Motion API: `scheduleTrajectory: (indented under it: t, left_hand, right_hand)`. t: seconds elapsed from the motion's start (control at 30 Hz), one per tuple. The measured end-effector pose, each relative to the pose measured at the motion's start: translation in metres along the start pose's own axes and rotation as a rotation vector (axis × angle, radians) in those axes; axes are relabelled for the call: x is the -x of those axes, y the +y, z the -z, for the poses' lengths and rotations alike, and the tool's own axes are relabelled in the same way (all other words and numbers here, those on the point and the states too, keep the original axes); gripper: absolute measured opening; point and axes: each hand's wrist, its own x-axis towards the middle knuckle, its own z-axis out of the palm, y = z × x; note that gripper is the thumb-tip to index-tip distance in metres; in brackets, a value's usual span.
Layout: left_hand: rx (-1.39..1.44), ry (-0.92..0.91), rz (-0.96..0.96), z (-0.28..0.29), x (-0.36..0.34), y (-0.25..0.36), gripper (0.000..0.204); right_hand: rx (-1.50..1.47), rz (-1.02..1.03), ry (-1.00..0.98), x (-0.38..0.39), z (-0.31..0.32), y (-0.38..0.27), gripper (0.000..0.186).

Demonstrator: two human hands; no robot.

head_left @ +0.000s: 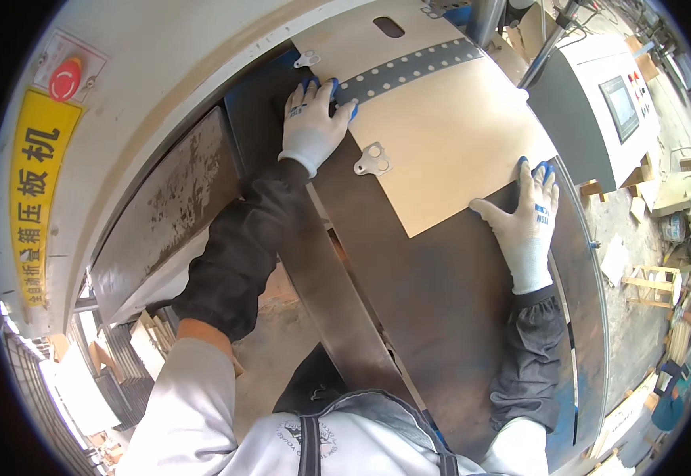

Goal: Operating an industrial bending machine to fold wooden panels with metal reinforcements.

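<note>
A flat cream board lies on a dark metal machine table. Across it runs a grey strip with rows of pale dots, and an oval slot shows beyond that. Metal brackets with round holes stick out from its left edge. My left hand, in a white glove with blue fingertips, rests with spread fingers at the left edge near the strip. My right hand, gloved alike, touches the near right corner, fingers stretched out and thumb apart. Neither hand is wrapped around anything.
A white machine body with a yellow sign and a red emergency stop button stands at the left. To the right are a control cabinet with a screen and a wooden stool. Slots run along the table between its plates.
</note>
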Motion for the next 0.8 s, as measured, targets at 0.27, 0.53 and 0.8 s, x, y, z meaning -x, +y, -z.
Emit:
scheduleTrajectory:
  t: [0.27, 0.53, 0.8]
  left_hand:
    - [0.027, 0.025, -0.014, -0.003, 0.001, 0.000, 0.064]
    - [0.030, 0.015, -0.005, 0.000, -0.001, 0.002, 0.062]
    - [0.075, -0.063, 0.036, 0.017, 0.012, -0.003, 0.062]
  right_hand:
    - [-0.006, 0.002, 0.004, 0.000, 0.000, 0.003, 0.107]
    - [0.008, 0.004, 0.014, -0.001, 0.000, 0.002, 0.108]
    - [0.000, 0.017, 0.025, -0.002, -0.003, 0.003, 0.109]
